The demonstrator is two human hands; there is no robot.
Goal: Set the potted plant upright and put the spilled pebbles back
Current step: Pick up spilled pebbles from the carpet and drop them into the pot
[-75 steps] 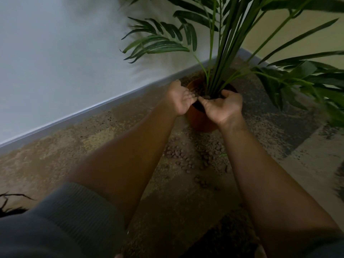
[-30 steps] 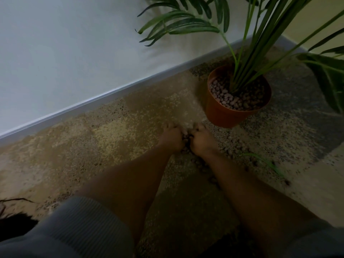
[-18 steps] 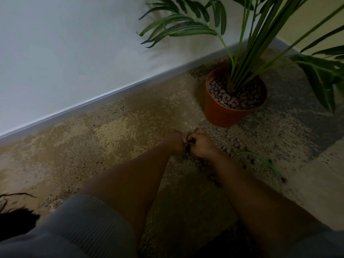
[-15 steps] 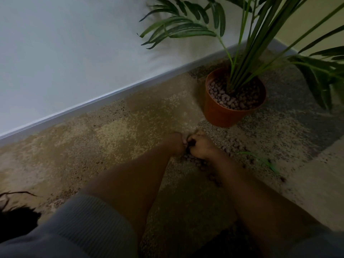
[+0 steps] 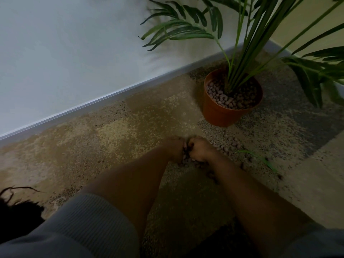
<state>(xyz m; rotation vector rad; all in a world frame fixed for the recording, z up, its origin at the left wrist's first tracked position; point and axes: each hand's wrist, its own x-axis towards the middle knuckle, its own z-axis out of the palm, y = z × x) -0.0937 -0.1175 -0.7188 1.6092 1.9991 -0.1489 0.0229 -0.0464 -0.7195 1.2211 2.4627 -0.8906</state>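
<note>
The orange pot [image 5: 217, 114] stands upright on the carpet near the wall, its palm stems [image 5: 242, 58] rising from a layer of brownish pebbles [image 5: 221, 95]. Spilled pebbles [image 5: 230, 143] lie scattered on the carpet in front of the pot. My left hand [image 5: 175, 148] and right hand [image 5: 200, 148] are pressed together on the floor, fingers curled around a small heap of pebbles [image 5: 186, 161] between them. The fingertips are hidden under the hands.
A white wall with a grey skirting board [image 5: 111, 95] runs diagonally behind. Long green fronds [image 5: 316, 75] hang over the right side. One loose green leaf [image 5: 260, 158] lies on the carpet right of my hands. Dark hair [image 5: 16, 216] shows at the lower left.
My hands left the pot's rim, came down to the carpet in front of it and cupped together round spilled pebbles. They have barely moved in the last half second.
</note>
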